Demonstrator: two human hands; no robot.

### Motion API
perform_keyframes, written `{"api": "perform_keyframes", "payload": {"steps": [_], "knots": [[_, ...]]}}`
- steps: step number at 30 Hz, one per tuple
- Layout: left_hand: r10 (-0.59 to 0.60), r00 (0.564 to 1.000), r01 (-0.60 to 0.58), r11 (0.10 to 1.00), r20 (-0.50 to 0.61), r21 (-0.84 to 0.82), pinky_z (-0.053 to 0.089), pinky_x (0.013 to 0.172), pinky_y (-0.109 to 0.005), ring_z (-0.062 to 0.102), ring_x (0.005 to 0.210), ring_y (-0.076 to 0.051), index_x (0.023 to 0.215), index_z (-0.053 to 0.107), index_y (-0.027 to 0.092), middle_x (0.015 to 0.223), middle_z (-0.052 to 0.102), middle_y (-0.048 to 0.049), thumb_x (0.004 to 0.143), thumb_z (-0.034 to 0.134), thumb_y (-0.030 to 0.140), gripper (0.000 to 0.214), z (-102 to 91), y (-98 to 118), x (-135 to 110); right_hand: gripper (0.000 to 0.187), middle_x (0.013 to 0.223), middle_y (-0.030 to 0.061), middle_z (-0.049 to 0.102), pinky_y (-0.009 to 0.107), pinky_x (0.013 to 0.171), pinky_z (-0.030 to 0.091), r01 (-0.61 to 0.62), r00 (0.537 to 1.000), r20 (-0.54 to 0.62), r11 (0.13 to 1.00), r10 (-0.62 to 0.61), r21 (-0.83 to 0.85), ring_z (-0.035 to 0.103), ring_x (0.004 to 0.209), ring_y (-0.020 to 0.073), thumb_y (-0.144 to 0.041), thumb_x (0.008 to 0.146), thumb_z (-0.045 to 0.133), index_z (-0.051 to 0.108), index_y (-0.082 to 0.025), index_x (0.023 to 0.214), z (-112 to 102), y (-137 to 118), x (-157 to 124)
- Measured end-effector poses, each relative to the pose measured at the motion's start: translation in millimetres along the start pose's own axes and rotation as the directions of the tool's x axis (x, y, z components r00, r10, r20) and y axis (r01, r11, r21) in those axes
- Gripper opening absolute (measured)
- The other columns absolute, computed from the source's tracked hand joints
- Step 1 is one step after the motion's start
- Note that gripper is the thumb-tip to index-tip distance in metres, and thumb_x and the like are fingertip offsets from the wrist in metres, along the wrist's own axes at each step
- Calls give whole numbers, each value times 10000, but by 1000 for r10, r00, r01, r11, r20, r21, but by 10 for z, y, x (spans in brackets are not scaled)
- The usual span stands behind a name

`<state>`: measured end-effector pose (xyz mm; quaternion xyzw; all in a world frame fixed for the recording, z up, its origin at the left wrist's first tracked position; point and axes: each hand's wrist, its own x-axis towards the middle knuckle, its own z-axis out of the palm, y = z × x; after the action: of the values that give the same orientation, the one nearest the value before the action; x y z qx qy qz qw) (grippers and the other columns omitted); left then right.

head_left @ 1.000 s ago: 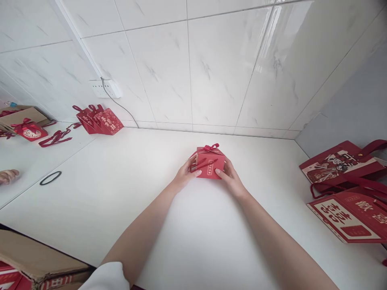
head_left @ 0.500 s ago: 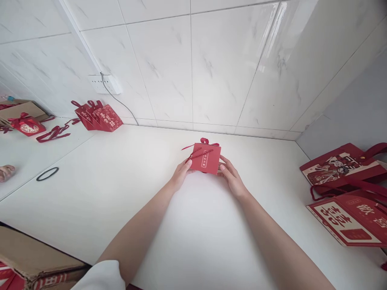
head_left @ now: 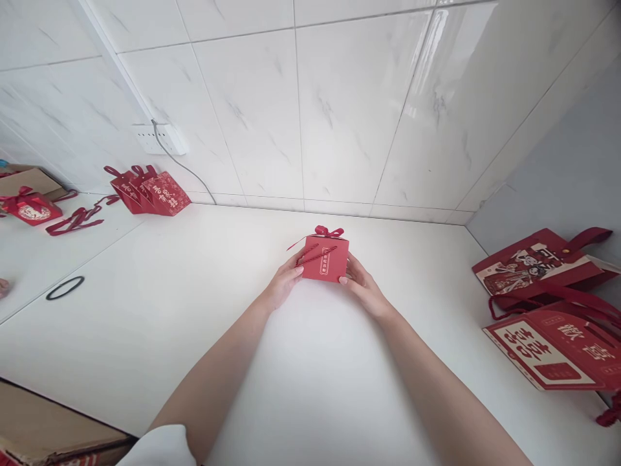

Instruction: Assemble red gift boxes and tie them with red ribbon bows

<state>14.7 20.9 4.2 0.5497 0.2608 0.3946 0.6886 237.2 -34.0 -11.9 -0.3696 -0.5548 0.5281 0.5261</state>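
Observation:
A small red gift box [head_left: 315, 264] with pale printed characters is held upright between both hands over the white table. A red ribbon bow [head_left: 328, 232] sits on its top edge, and a dark red cord slants across its front. My left hand [head_left: 284, 281] grips the box's left side, thumb on the front face. On the right side, my right hand [head_left: 363, 285] is closed round the lower corner, its thumb at the front and the other fingers partly hidden behind.
Several red pouches [head_left: 167, 193] stand by the wall at left, near a loose ribbon [head_left: 75, 221] and a red box with a bow [head_left: 32, 208]. A black ring [head_left: 65, 288] lies on the white table [head_left: 194, 272]. Red gift bags [head_left: 557, 343] are at right, a cardboard carton [head_left: 53, 421] lower left.
My right hand has shifted its grip, with the thumb now on the front lower corner of the box. The box faces me more squarely. The view has turned slightly right.

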Motion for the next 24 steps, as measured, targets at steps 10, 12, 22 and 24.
{"api": "perform_keyframes", "payload": {"steps": [10, 12, 22, 24], "knots": [[-18, 998, 13, 996, -52, -83, 331, 1052, -444, 449, 1270, -281, 1360, 491, 255, 1341, 555, -43, 731, 485, 179, 633, -88, -110, 37, 793, 1460, 78, 404, 489, 1071, 379, -14, 1000, -21, 1000, 15, 11, 404, 1330, 250, -403, 778, 732, 302, -346, 1442, -16, 83, 14], [-18, 999, 14, 996, -51, -85, 334, 1051, -445, 448, 1271, -283, 1364, 486, 254, 1345, 553, -42, 731, 490, 184, 637, -82, -110, 36, 801, 1459, 81, 406, 495, 1070, 379, -18, 999, -28, 1000, 18, 17, 412, 1324, 255, -409, 765, 743, 311, -347, 1436, -19, 92, 16], [-15, 998, 10, 995, -60, -95, 353, 1036, -461, 479, 1243, -291, 1341, 503, 260, 1325, 569, -39, 723, 496, 176, 624, -83, -119, 26, 803, 1438, 87, 428, 501, 1057, 395, -28, 999, -27, 999, 29, 44, 465, 1276, 259, -385, 751, 761, 326, -349, 1424, -30, 114, 22], [-11, 998, 5, 995, -57, -103, 351, 1041, -460, 476, 1249, -288, 1332, 511, 253, 1324, 569, -42, 728, 492, 170, 610, -80, -120, 24, 802, 1430, 87, 436, 504, 1059, 392, -23, 1000, -18, 999, 23, 41, 471, 1268, 259, -385, 754, 758, 322, -346, 1426, -31, 123, 24]]}}
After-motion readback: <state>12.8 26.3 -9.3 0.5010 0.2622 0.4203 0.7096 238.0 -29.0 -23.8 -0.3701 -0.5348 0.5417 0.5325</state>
